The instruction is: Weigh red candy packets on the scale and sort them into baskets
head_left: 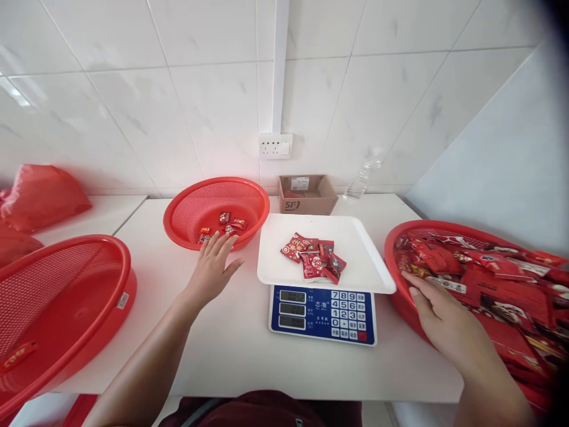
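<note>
My left hand point(216, 267), fingers stretched and apart, hovers at the near rim of a red mesh basket point(182, 201). Inside that basket lie several small wrapped snacks point(237, 224). To the right, my right hand point(438, 311) is at the left rim of a large red basket point(393, 255) heaped with red snack packets point(502, 279). Its fingers are extended, with nothing visible in them. Between my hands stands a blue digital scale point(322, 314) with a white tray point(278, 237) on top. Several small red snack packets point(313, 258) lie on the tray.
Another red basket point(120, 261) with an orange-red packet point(20, 354) stands at the left. Red plastic bags point(47, 198) lie behind it. Against the tiled wall are a cardboard box point(311, 204) and a clear plastic bottle point(358, 184), below a power socket point(275, 146).
</note>
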### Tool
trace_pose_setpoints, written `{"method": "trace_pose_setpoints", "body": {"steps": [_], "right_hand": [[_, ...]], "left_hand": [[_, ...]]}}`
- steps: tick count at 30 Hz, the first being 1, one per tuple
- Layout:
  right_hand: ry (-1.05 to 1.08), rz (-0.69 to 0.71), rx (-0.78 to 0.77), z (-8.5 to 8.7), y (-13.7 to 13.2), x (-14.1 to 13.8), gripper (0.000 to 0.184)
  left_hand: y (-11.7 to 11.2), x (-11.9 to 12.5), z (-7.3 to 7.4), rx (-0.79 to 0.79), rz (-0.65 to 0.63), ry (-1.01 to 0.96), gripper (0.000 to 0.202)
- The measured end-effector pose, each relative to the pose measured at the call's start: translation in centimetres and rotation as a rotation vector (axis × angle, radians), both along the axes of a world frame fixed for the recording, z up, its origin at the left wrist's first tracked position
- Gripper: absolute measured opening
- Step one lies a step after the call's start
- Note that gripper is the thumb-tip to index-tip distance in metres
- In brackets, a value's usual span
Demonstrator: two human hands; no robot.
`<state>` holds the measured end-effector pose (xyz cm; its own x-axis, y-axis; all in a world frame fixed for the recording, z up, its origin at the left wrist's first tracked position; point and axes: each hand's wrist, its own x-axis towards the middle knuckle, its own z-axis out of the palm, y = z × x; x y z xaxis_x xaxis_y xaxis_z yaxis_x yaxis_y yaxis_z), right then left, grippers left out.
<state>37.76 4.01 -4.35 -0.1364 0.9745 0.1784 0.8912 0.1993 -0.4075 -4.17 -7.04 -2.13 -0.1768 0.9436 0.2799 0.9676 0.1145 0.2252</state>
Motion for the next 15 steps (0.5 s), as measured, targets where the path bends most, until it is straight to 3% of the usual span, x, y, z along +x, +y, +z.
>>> {"method": "trace_pose_setpoints", "body": {"steps": [7, 12, 15], "right_hand": [[0.008, 0.01, 0.103, -0.8, 0.0, 0.4, 0.045], [0.009, 0.039, 0.093, -0.4, -0.2, 0.2, 0.048], [0.002, 0.041, 0.07, -0.1, -0.3, 0.1, 0.052]], "left_hand": [[-1.9, -2.3, 1.5, -0.064, 0.094, -0.04, 0.053], [-6.1, -6.0, 2.9, -0.222, 0.374, -0.146, 0.049], [-9.5, -9.4, 3.1, -0.187, 0.434, 0.02, 0.052]]}}
